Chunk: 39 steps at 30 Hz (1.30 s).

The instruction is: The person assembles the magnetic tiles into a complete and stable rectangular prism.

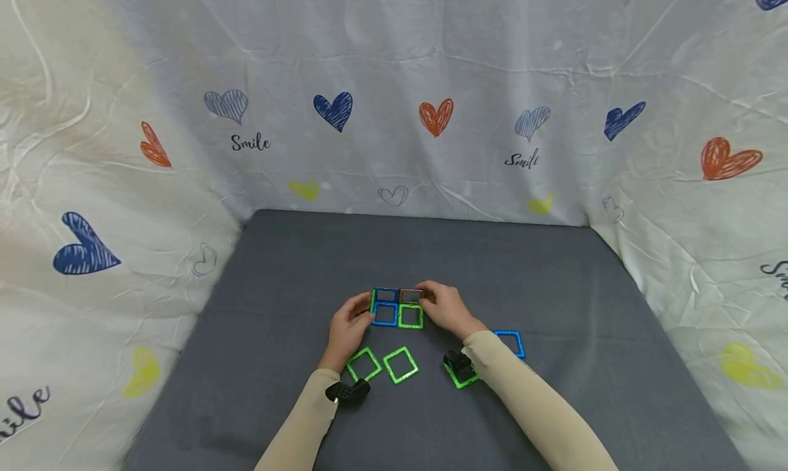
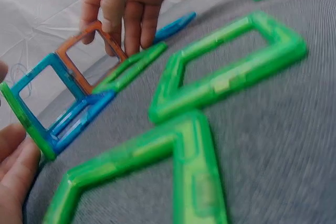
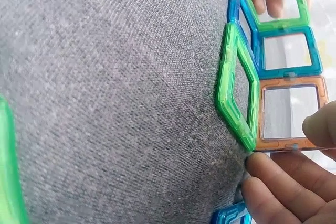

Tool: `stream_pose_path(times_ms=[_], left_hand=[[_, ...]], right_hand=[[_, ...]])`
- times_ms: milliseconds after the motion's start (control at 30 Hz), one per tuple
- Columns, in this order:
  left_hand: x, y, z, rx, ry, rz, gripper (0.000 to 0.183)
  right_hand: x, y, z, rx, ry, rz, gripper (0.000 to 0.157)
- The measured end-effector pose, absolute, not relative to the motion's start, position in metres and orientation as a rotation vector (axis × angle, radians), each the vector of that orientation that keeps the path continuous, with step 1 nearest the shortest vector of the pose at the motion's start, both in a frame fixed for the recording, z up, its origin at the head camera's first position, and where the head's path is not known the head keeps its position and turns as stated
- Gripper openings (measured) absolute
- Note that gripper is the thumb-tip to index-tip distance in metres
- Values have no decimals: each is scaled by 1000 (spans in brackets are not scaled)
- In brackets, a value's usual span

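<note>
Magnetic square tiles are joined in a small build. A blue tile (image 1: 397, 314) and a green tile (image 3: 227, 87) lie flat; a blue tile (image 2: 37, 76) and an orange tile (image 3: 291, 144) stand upright along their back edges. Another green tile (image 2: 27, 120) stands at the left end. My left hand (image 1: 347, 333) presses that green tile's outer face with its fingertips. Across the build, my right hand (image 1: 449, 312) pinches the orange tile at its outer edge, thumb in front and a finger behind.
Two loose green tiles, one (image 1: 364, 364) by my left wrist and another (image 1: 401, 365) beside it, lie nearer me. Under my right forearm are a green tile (image 1: 463, 382) and a blue tile (image 1: 522, 344). A further blue tile (image 3: 227, 216) lies by my right fingers.
</note>
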<state>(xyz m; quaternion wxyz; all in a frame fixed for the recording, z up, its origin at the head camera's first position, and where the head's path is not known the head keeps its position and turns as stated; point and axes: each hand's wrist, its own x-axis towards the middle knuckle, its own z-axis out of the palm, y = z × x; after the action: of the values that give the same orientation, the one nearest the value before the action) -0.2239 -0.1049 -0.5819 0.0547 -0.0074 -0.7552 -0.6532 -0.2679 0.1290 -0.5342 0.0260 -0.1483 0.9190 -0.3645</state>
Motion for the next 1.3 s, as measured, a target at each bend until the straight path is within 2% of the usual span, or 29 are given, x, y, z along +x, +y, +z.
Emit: stream_pose_path(times_ms=[200,400,633,767,1000,1300], left_hand=[[-213,-104,-571,300,-2182,-2079,37],[-193,-95,-549,566,-1797,-2508,50],[-176,-78,-532,673,-1151,-2974,70],[-175,-70,-531,741,-929,-3058,74],[-181,-65,-531,728,-929,-3053,73],[-205,-67,-535,684,-1082,-3048,73]], right_hand=[[-266,130,-533,-427,2776,-1195,30],[-272,126,-532,-389,2722,-1245,36],[-280,113,-532,-352,2648,-1286,39],[-280,107,-531,-371,2636,-1285,40],[-276,110,-532,-387,2640,-1283,39],[-266,121,-534,-314,2681,-1350,34]])
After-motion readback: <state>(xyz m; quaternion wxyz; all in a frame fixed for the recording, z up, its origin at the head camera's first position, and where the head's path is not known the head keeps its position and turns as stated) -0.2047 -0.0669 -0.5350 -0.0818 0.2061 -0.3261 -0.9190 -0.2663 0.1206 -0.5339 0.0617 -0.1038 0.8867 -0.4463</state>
